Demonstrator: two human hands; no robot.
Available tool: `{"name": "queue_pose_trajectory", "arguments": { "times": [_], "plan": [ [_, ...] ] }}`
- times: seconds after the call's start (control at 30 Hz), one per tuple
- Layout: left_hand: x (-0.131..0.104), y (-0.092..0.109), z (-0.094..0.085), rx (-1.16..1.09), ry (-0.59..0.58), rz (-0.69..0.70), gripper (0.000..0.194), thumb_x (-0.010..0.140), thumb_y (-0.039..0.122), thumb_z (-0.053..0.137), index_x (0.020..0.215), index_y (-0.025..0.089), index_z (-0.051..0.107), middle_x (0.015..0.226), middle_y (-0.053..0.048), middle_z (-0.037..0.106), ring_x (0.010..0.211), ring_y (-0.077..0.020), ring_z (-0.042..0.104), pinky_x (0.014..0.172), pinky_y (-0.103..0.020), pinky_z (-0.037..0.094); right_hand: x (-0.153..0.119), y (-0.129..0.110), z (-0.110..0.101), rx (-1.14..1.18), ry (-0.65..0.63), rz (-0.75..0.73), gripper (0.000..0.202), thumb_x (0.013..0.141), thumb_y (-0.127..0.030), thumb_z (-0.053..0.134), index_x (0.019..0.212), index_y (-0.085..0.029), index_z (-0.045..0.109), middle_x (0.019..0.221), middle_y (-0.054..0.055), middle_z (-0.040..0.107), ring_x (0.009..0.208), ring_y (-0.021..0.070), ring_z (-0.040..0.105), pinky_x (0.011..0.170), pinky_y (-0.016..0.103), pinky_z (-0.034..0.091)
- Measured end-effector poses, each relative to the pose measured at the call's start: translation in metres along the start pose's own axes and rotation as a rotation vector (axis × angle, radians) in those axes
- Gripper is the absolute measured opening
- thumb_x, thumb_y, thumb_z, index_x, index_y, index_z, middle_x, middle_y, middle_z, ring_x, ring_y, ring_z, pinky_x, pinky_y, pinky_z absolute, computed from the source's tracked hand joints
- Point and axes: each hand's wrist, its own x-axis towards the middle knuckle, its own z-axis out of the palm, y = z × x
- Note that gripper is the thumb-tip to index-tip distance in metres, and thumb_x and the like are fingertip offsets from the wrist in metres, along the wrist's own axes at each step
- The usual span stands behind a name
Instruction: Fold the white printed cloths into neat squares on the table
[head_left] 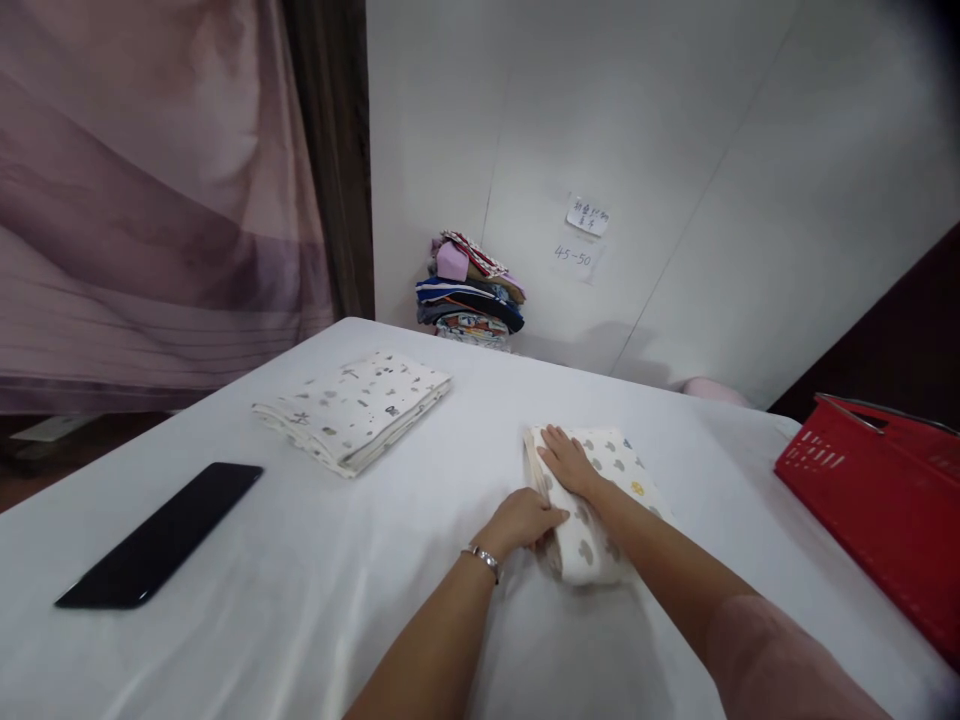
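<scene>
A white cloth with grey mouse-head shapes and a yellow motif (611,455) lies folded on the white-covered table (390,560). My left hand (523,518) pinches the near left edge of this cloth between thumb and fingers, where a layer bulges up. On top of the cloth, toward its far left corner, my right hand (568,460) rests flat with its fingers stretched out. Farther left lies another folded white cloth (367,405) with small grey and black prints, apart from both hands.
A flat black panel (165,535) lies at the table's left. At the right edge stands a red plastic basket (874,510) with a metal handle. Behind the far edge rises a stack of folded clothes (472,290) against the white wall. A pink curtain (150,200) hangs at left.
</scene>
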Motion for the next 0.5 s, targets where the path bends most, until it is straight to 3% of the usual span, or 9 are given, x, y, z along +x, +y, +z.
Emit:
{"name": "queue_pose_trajectory", "arguments": {
  "times": [0.13,0.3,0.5],
  "plan": [
    [0.001,-0.002,-0.001,0.021,-0.003,0.012,0.042,0.077,0.049,0.048,0.057,0.014,0.058,0.050,-0.002,0.059,0.043,-0.0110,0.051,0.047,-0.022,0.039,-0.022,0.015,-0.010,0.035,0.011,0.032,0.059,0.091,-0.048,0.021,0.143,-0.019,0.024,0.151,0.006,0.016,0.139,0.0186,0.007,0.110,0.042,0.008],
    [0.000,0.000,-0.002,0.024,0.001,-0.010,0.041,0.076,0.049,0.048,0.055,0.015,0.056,0.051,-0.002,0.059,0.042,-0.0107,0.050,0.046,-0.021,0.038,-0.058,0.056,-0.021,-0.144,0.118,0.136,0.058,0.092,-0.046,0.024,0.143,-0.018,0.025,0.151,0.008,0.016,0.139,0.0212,0.007,0.110,0.044,0.008],
    [-0.003,0.007,-0.001,0.112,0.068,-0.043,0.035,0.076,0.041,0.047,0.053,0.016,0.056,0.049,-0.002,0.058,0.045,-0.0112,0.051,0.048,-0.022,0.036,-0.058,0.093,-0.017,-0.241,0.064,0.208,0.056,0.092,-0.045,0.026,0.141,-0.017,0.029,0.149,0.009,0.022,0.138,0.0227,0.014,0.108,0.045,0.016]
  ]
}}
